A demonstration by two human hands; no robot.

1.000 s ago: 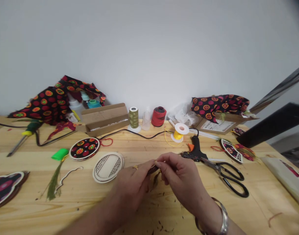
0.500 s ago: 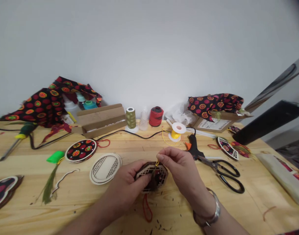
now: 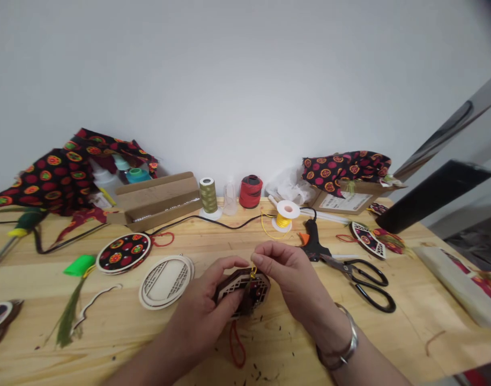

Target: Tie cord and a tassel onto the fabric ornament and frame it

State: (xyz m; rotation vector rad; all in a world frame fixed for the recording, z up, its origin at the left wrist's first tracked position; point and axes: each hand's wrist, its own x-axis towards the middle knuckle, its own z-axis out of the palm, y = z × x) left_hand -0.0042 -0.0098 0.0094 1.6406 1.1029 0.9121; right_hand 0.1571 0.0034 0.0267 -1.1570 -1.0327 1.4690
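My left hand (image 3: 213, 300) is closed round an octagonal wooden ornament (image 3: 261, 287) with lattice corners and dark patterned fabric, its thumb across the front. A red cord loop (image 3: 237, 346) hangs from the ornament's lower edge. At the upper edge, my right hand (image 3: 288, 273) pinches a short yellow cord (image 3: 253, 264) between thumb and forefinger. A dark tassel-like piece seems to hang below the cord, but the left thumb and shadow partly hide it. Left of my hands lie a pale round lattice frame (image 3: 167, 281) and a round fabric-covered ornament (image 3: 124, 253).
Scissors (image 3: 356, 276) and a black glue gun (image 3: 314, 241) lie to the right. Behind stand a yellow cord spool (image 3: 284, 220), a red thread spool (image 3: 251, 192), a green thread spool (image 3: 208, 195) and an open cardboard box (image 3: 161, 201). A green-topped tassel (image 3: 71, 316) lies left.
The view has shifted a little, so most things sit further left. My left forefinger has lifted and stretched toward the yellow cord at my right fingertips. Both grips hold.
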